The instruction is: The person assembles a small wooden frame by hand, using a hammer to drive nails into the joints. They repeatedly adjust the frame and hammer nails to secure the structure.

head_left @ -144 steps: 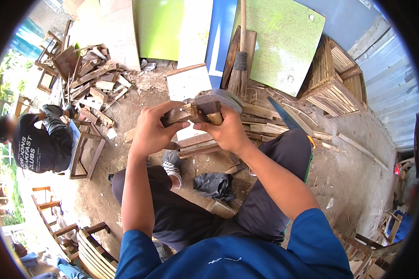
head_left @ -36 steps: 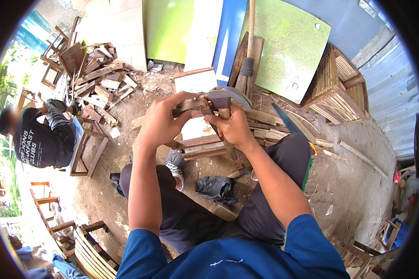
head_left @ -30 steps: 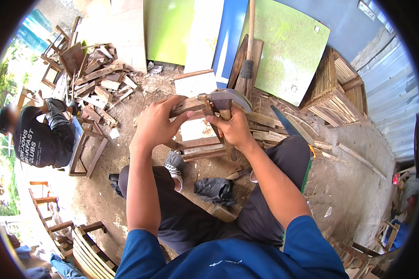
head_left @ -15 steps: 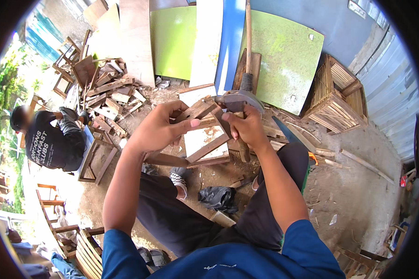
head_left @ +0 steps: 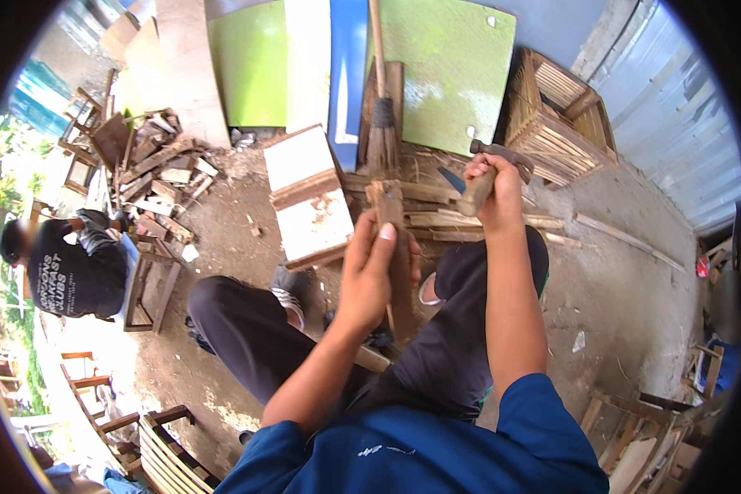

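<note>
My left hand [head_left: 369,276] is wrapped round a brown wooden piece [head_left: 395,214], which points away from me above my lap. Off to its right, my right hand [head_left: 498,191] grips a hammer by its wooden handle [head_left: 476,196]; the dark hammer head [head_left: 506,156] is at the top of the fist, clear of the wood. A white-panelled wooden piece with brown strips [head_left: 311,210] lies on the ground beyond my left hand. The blue blade of a saw [head_left: 451,179] shows between the wooden piece and the hammer.
Wooden strips [head_left: 445,221] lie ahead on the dirt floor. A broom [head_left: 383,123] leans against upright panels [head_left: 445,74]. Slatted wooden furniture [head_left: 560,123] stands at the far right. Scrap wood [head_left: 169,169] is heaped far left, near a seated person in black [head_left: 78,263].
My hands have moved apart. The left has come nearer with the wooden piece, off the white panel; the right has lifted the hammer away to the right. The view has shifted too.
</note>
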`<state>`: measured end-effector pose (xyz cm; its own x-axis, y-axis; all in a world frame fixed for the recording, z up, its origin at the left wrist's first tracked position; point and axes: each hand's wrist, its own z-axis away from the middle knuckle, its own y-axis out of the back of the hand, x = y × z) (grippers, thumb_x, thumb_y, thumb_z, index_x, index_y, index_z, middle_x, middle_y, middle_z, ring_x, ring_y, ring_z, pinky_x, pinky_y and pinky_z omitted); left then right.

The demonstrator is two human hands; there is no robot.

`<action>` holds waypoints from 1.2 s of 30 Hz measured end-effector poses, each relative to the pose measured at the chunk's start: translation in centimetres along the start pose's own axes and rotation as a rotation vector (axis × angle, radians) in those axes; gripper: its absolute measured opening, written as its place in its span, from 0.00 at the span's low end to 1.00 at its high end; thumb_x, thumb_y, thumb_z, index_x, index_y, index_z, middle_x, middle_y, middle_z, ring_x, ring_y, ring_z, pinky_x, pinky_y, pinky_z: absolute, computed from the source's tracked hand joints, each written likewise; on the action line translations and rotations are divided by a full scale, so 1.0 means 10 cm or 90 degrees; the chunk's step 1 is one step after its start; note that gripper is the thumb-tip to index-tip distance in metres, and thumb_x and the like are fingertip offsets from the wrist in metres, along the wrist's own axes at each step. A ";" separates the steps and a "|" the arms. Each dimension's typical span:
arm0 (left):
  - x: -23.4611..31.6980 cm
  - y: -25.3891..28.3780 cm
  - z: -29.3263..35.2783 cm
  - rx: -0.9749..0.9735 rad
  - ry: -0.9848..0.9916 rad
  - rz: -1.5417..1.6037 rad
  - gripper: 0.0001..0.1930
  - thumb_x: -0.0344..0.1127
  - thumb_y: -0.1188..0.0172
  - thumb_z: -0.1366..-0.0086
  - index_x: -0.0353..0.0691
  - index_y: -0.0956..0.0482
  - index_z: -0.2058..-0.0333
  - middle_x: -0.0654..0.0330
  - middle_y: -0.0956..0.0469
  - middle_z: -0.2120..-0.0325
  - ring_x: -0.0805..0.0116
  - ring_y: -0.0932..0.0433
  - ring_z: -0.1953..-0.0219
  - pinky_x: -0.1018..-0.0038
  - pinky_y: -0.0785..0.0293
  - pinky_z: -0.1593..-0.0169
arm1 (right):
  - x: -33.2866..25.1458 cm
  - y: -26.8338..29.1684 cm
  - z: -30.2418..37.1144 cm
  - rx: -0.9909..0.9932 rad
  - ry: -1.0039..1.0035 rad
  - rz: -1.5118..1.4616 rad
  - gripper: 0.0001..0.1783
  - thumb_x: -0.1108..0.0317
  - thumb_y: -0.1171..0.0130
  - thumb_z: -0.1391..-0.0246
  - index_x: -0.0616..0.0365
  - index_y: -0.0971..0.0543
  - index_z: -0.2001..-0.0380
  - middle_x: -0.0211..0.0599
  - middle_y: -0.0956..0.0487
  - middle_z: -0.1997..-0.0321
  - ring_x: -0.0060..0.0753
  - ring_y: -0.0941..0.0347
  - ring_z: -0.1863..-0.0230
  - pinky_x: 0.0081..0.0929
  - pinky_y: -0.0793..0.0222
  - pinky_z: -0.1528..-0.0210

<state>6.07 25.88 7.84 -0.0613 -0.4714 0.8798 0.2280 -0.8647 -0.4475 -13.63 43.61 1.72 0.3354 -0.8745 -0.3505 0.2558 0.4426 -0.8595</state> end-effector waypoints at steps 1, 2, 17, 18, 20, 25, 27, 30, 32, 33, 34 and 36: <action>-0.28 -0.05 0.02 -0.015 -0.014 0.039 0.16 0.39 0.55 0.18 0.37 0.34 0.40 0.59 0.23 0.68 0.72 0.24 0.75 0.75 0.24 0.69 | -0.10 0.10 0.13 0.003 0.022 0.082 0.04 0.75 0.47 0.37 0.61 0.32 0.64 0.35 0.28 0.70 0.25 0.33 0.73 0.23 0.31 0.69; -0.54 -0.06 0.01 0.000 -0.005 0.006 0.16 0.39 0.55 0.18 0.37 0.34 0.39 0.60 0.23 0.69 0.73 0.24 0.74 0.75 0.25 0.70 | -0.20 0.18 0.28 0.051 0.054 0.167 0.04 0.74 0.47 0.38 0.63 0.31 0.64 0.35 0.28 0.71 0.23 0.34 0.74 0.22 0.32 0.69; -2.61 0.43 -0.13 -0.074 0.120 -0.183 0.30 0.22 0.35 0.32 0.34 0.33 0.33 0.56 0.18 0.54 0.71 0.19 0.58 0.72 0.21 0.55 | -0.33 0.96 1.67 0.032 -0.581 0.539 0.15 0.71 0.46 0.33 0.67 0.29 0.48 0.49 0.23 0.57 0.21 0.30 0.78 0.22 0.30 0.84; -2.64 0.44 -0.15 -0.068 0.045 -0.185 0.29 0.23 0.33 0.33 0.33 0.31 0.34 0.54 0.17 0.52 0.70 0.19 0.55 0.71 0.21 0.51 | -0.31 0.99 1.65 0.022 -0.621 0.510 0.15 0.70 0.47 0.33 0.67 0.30 0.48 0.50 0.23 0.57 0.21 0.31 0.79 0.22 0.31 0.85; -2.64 0.49 -0.18 -0.081 0.001 -0.202 0.29 0.23 0.32 0.35 0.33 0.28 0.36 0.52 0.17 0.48 0.68 0.19 0.48 0.70 0.23 0.43 | -0.28 1.04 1.57 -0.004 -0.712 0.459 0.15 0.69 0.47 0.32 0.67 0.30 0.48 0.51 0.23 0.57 0.22 0.31 0.79 0.22 0.32 0.87; -2.49 0.65 -0.25 -0.189 0.064 -0.217 0.39 0.20 0.27 0.46 0.32 0.29 0.34 0.57 0.21 0.42 0.72 0.23 0.43 0.72 0.26 0.39 | -0.16 1.15 1.27 0.024 -0.817 0.367 0.16 0.66 0.49 0.32 0.67 0.32 0.49 0.51 0.23 0.58 0.19 0.34 0.82 0.20 0.36 0.90; -2.41 0.66 -0.27 -0.203 0.064 -0.226 0.38 0.19 0.27 0.46 0.32 0.28 0.34 0.58 0.20 0.43 0.73 0.22 0.45 0.72 0.25 0.39 | -0.19 1.20 1.16 0.016 -0.894 0.269 0.17 0.65 0.50 0.31 0.67 0.32 0.47 0.49 0.23 0.59 0.19 0.34 0.82 0.20 0.37 0.92; -2.29 0.65 -0.27 -0.204 0.060 -0.268 0.36 0.19 0.27 0.45 0.32 0.26 0.36 0.58 0.18 0.45 0.72 0.21 0.46 0.72 0.24 0.41 | -0.21 1.24 1.12 0.040 -0.925 0.178 0.21 0.64 0.52 0.30 0.68 0.34 0.41 0.46 0.25 0.59 0.19 0.35 0.83 0.19 0.37 0.94; -2.23 0.65 -0.26 -0.199 0.052 -0.293 0.35 0.18 0.28 0.45 0.32 0.24 0.37 0.56 0.17 0.46 0.70 0.20 0.46 0.72 0.24 0.41 | -0.21 1.24 1.11 0.009 -0.913 0.168 0.22 0.65 0.53 0.30 0.68 0.35 0.39 0.46 0.26 0.59 0.19 0.35 0.83 0.19 0.37 0.94; -2.20 0.66 -0.27 -0.208 0.039 -0.323 0.35 0.18 0.28 0.46 0.32 0.25 0.37 0.54 0.17 0.46 0.69 0.19 0.45 0.71 0.24 0.40 | -0.22 1.24 1.10 0.006 -0.917 0.161 0.23 0.65 0.53 0.30 0.68 0.35 0.39 0.46 0.26 0.59 0.18 0.35 0.83 0.19 0.37 0.94; -2.17 0.68 -0.27 -0.217 0.019 -0.353 0.35 0.19 0.28 0.46 0.32 0.25 0.37 0.53 0.17 0.45 0.68 0.19 0.45 0.71 0.24 0.40 | -0.22 1.23 1.10 0.005 -0.921 0.154 0.23 0.65 0.53 0.30 0.68 0.36 0.39 0.46 0.26 0.59 0.18 0.35 0.83 0.18 0.37 0.94; -2.13 0.72 -0.28 -0.224 0.000 -0.392 0.35 0.19 0.29 0.45 0.31 0.25 0.37 0.51 0.17 0.45 0.67 0.19 0.44 0.70 0.25 0.40 | -0.24 1.20 1.09 0.011 -0.924 0.146 0.23 0.66 0.54 0.30 0.68 0.36 0.38 0.46 0.27 0.59 0.18 0.35 0.83 0.18 0.37 0.94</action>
<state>6.25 29.23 -14.57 -0.0780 0.1219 0.9895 -0.1761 -0.9786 0.1067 -1.50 53.23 -3.71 0.9633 0.1717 0.2065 0.0792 0.5530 -0.8294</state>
